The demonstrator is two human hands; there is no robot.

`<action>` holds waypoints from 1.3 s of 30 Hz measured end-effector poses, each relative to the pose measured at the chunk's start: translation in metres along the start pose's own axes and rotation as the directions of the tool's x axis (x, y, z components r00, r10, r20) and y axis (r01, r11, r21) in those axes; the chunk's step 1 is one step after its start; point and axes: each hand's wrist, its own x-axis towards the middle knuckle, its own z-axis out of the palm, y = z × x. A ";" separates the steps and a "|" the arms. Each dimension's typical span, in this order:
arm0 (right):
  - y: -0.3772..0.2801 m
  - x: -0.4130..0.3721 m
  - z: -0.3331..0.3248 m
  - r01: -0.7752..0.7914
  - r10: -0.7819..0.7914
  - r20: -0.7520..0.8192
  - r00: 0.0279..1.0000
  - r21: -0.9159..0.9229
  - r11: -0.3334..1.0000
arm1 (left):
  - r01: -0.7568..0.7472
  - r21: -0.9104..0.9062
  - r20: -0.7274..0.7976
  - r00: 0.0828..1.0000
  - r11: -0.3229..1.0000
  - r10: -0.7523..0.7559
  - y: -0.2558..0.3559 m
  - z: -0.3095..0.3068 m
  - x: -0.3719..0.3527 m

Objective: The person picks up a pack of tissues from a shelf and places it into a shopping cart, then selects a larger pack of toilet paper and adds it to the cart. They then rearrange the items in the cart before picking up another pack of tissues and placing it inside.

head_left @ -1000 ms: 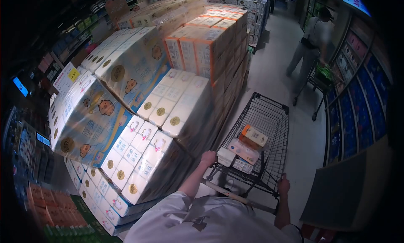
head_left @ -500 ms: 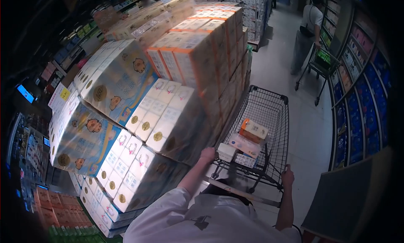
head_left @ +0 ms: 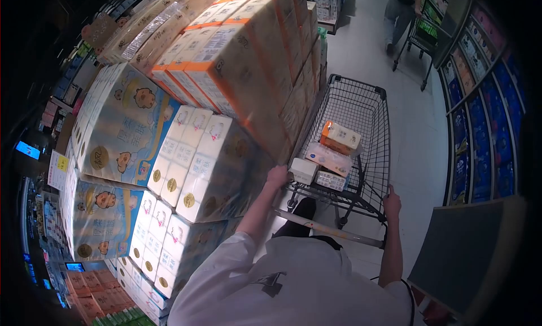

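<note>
A dark wire shopping cart (head_left: 368, 108) stands in front of me in the aisle. My left hand (head_left: 276, 176) is closed on the cart's near left corner, beside the stacked packs. My right hand (head_left: 392, 204) is curled round the near right side of the frame. The pale handlebar (head_left: 330, 229) crosses between my forearms, in front of my body. Inside the cart, near me, lie an orange-and-white tissue pack (head_left: 341, 137), a pink-and-white pack (head_left: 328, 158), a plain white pack (head_left: 303, 171) and a white pack with dark print (head_left: 331, 180).
Blue-and-white tissue bundles (head_left: 127, 123) and orange-edged bundles (head_left: 226, 60) are piled high close on the left. Shelves with blue packs (head_left: 480, 137) line the right. A dark panel (head_left: 460, 252) stands near my right arm. Ahead right, a person (head_left: 400, 15) holds another cart (head_left: 420, 38).
The view has tilted down, and the stacks have shifted left and grown nearer. Both hands stay at the cart, which appears higher in view. The person ahead is now partly cut off.
</note>
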 end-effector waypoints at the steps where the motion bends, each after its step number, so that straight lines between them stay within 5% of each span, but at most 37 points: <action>1: -0.003 0.009 -0.002 0.008 -0.008 0.003 1.000 -0.021 1.000 | -0.005 0.005 0.023 1.000 1.000 0.004 0.006 -0.008 0.008; 14: -0.029 0.114 -0.015 0.009 -0.010 -0.050 0.999 -0.011 1.000 | -0.076 0.005 0.057 0.996 0.997 0.076 0.042 -0.059 0.134; 24: -0.054 0.168 -0.024 -0.019 0.019 -0.061 0.998 -0.001 1.000 | -0.157 0.042 -0.053 0.986 0.987 0.159 0.051 -0.073 0.219; 31: -0.066 0.217 -0.035 -0.121 0.119 0.060 0.991 0.022 0.992 | -0.176 0.112 -0.053 0.982 0.978 0.183 0.064 -0.084 0.267; 39: -0.055 0.289 -0.035 -0.028 0.027 0.025 0.999 0.055 0.998 | -0.146 0.069 -0.004 0.989 0.987 0.147 0.092 -0.101 0.327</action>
